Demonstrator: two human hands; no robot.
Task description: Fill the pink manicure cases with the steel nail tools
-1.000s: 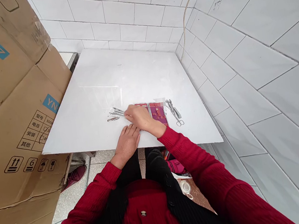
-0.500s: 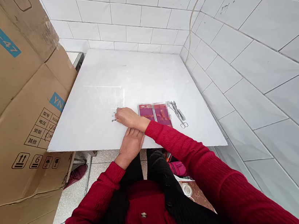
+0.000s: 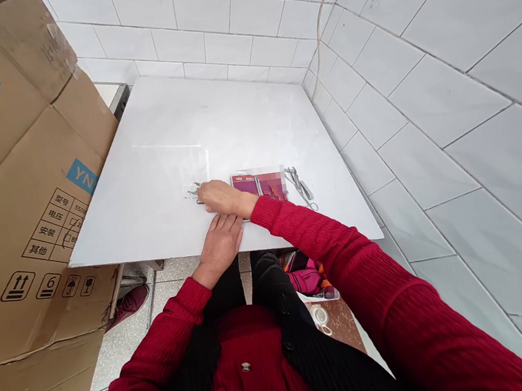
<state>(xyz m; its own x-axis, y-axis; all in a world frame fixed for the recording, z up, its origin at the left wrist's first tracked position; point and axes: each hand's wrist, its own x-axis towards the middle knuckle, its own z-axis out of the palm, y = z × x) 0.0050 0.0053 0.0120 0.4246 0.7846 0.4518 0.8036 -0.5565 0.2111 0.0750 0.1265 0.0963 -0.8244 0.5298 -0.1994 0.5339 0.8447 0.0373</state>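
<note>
My right hand (image 3: 221, 198) reaches across my left wrist side, palm down on the white tabletop (image 3: 158, 113), its fingers curled together over small slim metal tools (image 3: 192, 194). Their tips stick out to the left of my fingers; the rest is hidden. My left hand (image 3: 220, 240) lies flat at the table's front edge, fingers stretched and just below my right hand. An open red and purple case (image 3: 245, 185) lies right of my right hand, partly covered by the wrist and blurred. Beside it rest metal scissors (image 3: 308, 199) and other shiny metal tools (image 3: 293, 177).
A large cardboard box (image 3: 40, 167) stands along the table's left side. White tiled walls (image 3: 198, 11) close off the back and right. A thin cable (image 3: 320, 27) runs down the corner. Under the table are a pink bag (image 3: 305, 279) and a shoe (image 3: 129, 302).
The whole view has shifted, so things sit slightly further left and higher. More metal tips show beside my right fingers. My left hand stays at the table edge.
</note>
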